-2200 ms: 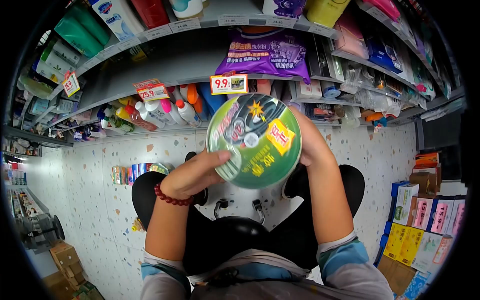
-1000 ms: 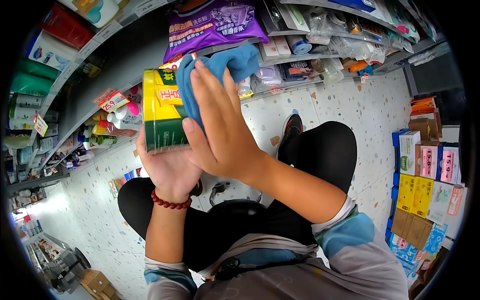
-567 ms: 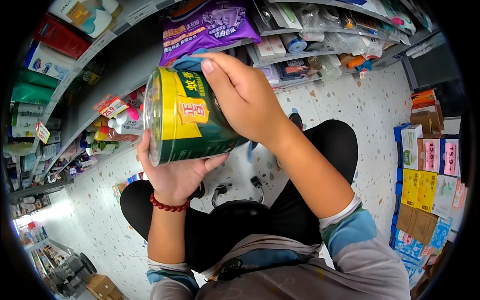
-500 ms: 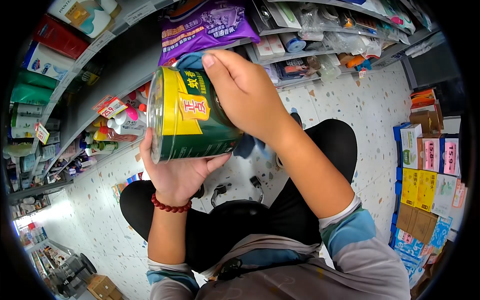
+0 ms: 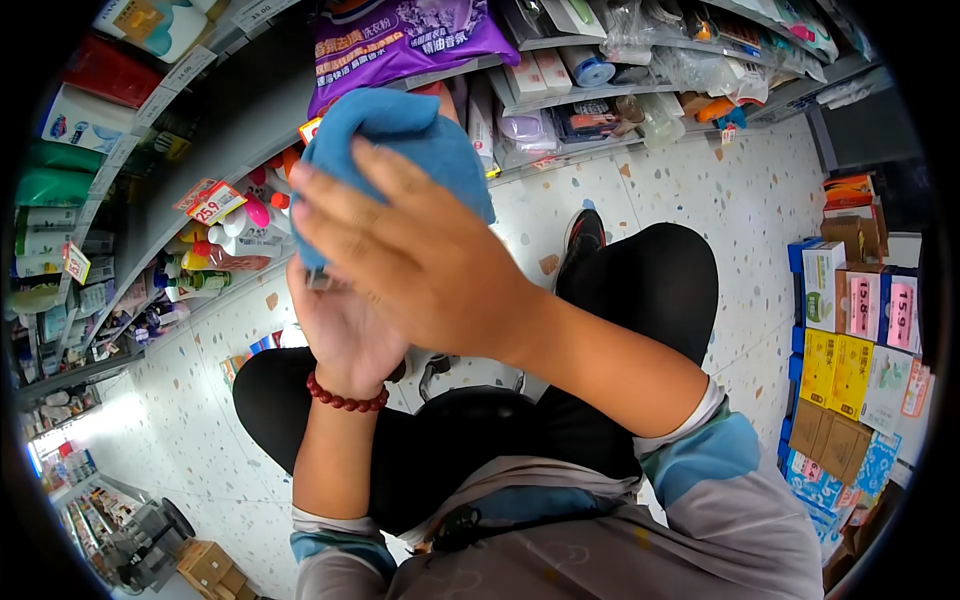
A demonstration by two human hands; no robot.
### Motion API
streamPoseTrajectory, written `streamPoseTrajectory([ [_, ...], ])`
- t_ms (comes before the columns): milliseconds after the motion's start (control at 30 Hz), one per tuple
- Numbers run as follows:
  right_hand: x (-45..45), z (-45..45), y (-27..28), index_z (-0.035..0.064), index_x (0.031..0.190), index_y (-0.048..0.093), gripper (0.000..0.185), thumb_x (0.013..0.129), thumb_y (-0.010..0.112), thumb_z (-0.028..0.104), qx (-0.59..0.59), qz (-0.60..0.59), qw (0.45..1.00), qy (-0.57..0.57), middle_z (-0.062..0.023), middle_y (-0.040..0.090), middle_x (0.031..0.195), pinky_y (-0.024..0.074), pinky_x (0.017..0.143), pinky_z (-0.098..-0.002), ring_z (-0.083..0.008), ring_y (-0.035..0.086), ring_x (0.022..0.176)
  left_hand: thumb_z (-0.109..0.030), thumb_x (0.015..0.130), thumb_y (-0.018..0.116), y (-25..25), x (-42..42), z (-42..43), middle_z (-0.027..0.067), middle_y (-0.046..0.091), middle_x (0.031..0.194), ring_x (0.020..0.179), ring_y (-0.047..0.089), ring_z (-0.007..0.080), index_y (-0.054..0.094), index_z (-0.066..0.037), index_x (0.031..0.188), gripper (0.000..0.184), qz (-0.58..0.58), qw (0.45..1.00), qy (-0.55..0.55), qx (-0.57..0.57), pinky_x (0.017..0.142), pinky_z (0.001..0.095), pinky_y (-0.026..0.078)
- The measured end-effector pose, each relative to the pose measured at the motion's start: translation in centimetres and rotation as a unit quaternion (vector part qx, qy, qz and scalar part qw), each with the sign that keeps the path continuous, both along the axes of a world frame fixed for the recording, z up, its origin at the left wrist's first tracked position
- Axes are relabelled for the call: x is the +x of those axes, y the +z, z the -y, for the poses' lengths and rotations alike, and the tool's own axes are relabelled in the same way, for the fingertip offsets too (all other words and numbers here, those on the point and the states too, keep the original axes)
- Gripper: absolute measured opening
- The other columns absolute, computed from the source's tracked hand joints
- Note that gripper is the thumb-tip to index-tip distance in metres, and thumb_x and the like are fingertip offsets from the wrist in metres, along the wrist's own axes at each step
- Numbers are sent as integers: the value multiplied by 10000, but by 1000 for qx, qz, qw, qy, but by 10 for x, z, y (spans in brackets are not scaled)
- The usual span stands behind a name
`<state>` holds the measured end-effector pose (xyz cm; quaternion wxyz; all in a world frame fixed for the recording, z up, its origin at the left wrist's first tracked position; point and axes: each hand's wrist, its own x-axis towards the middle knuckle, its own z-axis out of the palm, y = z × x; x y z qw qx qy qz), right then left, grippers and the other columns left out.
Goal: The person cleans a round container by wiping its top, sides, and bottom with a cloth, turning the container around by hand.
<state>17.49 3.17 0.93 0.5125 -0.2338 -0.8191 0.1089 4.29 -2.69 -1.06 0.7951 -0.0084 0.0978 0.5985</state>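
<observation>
In the head view, you are laying your right hand (image 5: pixel 430 255) across a blue cloth (image 5: pixel 440 150), its fingers stretching out long and slightly apart, their tips blurring a little. You are pressing the cloth with an open hand rather than curling around it. Your left hand (image 5: pixel 352 335) is sitting lower and further left, palm turning upward, partly behind the right; its grip is hiding there, so you cannot tell how far it is closing. The tub (image 5: pixel 318 279) is lying almost wholly out of sight behind the cloth, just one small clear bit of its edge showing between your two hands. A dark red beaded bracelet (image 5: pixel 345 400) is circling your left wrist. Beyond the cloth, a purple bag (image 5: pixel 410 45) is resting on the shelf (image 5: pixel 265 120), and a 25.9 price tag (image 5: pixel 216 203) is hanging above some bottles (image 5: pixel 235 245) to the left. Your legs (image 5: pixel 640 290) are spreading wide over the speckled floor (image 5: pixel 225 430).
</observation>
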Motion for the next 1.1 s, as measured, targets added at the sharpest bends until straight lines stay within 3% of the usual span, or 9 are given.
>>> streamPoseTrajectory([
  [267, -6, 25, -36, 74, 1174, 710, 351, 847, 633, 175, 38, 88, 986, 134, -31, 672, 1230, 471, 1066, -361, -211, 601, 1207, -440, 1070, 438, -51, -26, 8, 61, 516, 1489, 1333, 520, 183, 463, -56, 1470, 555, -37, 985, 26, 165, 1147, 337, 396],
  [367, 6, 9, -37, 125, 1208, 677, 383, 838, 629, 210, 69, 120, 984, 109, -2, 641, 1282, 442, 1099, -365, -160, 573, 1219, -461, 1059, 450, -30, -29, 3, 78, 539, 1472, 1292, 556, 194, 440, -34, 1479, 599, 105, 990, -15, 90, 1133, 321, 408],
  [467, 17, -7, -22, 150, 1213, 681, 366, 860, 621, 227, 167, 131, 976, 42, 20, 620, 1367, 432, 1083, -388, -175, 573, 1212, -540, 1032, 443, -5, -12, -6, 82, 528, 1489, 1328, 532, 220, 421, -98, 1507, 649, 77, 997, 3, -11, 1138, 418, 413],
  [533, 20, -16, -10, 146, 1221, 685, 356, 880, 621, 228, 178, 113, 977, 18, 21, 618, 1387, 426, 1079, -403, -188, 573, 1211, -636, 987, 427, -6, -7, -8, 79, 457, 1553, 1390, 480, 268, 391, -192, 1542, 711, 88, 987, -60, 118, 1141, 543, 386],
  [633, 21, -26, -5, 195, 1343, 657, 404, 943, 604, 215, 46, 72, 995, -58, -37, 599, 1446, 404, 1101, -453, -251, 593, 1219, -631, 988, 400, 9, -2, -6, 24, 341, 1639, 1502, 325, 263, 332, -265, 1588, 706, -32, 996, -62, 51, 1188, 625, 241],
  [733, 18, -24, -14, 30, 1382, 600, 448, 955, 595, 166, -87, -25, 996, -26, -138, 585, 1446, 387, 1100, -513, -365, 595, 1212, -642, 977, 396, 6, -3, -3, 31, 288, 1664, 1530, 267, 267, 324, -247, 1594, 735, -31, 997, -59, 37, 1207, 579, 239],
  [900, 10, 19, -12, 68, 1386, 610, 440, 956, 563, 152, -21, 6, 999, -31, -148, 595, 1425, 398, 1098, -487, -341, 598, 1219, -534, 1009, 432, -11, -7, 2, 60, 439, 1570, 1436, 426, 258, 375, -138, 1551, 673, 66, 996, 14, 51, 1193, 458, 333],
  [967, -4, 32, -30, 96, 1340, 650, 421, 931, 584, 163, -11, -3, 996, 84, -97, 633, 1372, 433, 1067, -451, -295, 616, 1191, -448, 1053, 417, -21, -15, 3, 81, 493, 1530, 1423, 443, 232, 411, -55, 1518, 608, 94, 990, 20, 102, 1201, 389, 330],
  [1100, -6, 31, -48, 111, 1281, 690, 398, 899, 618, 199, 8, 56, 989, 136, -33, 669, 1302, 460, 1041, -428, -236, 629, 1171, -475, 1060, 386, -22, -26, 3, 140, 394, 1588, 1461, 391, 253, 349, -36, 1545, 654, 20, 984, 26, 177, 1226, 404, 293],
])
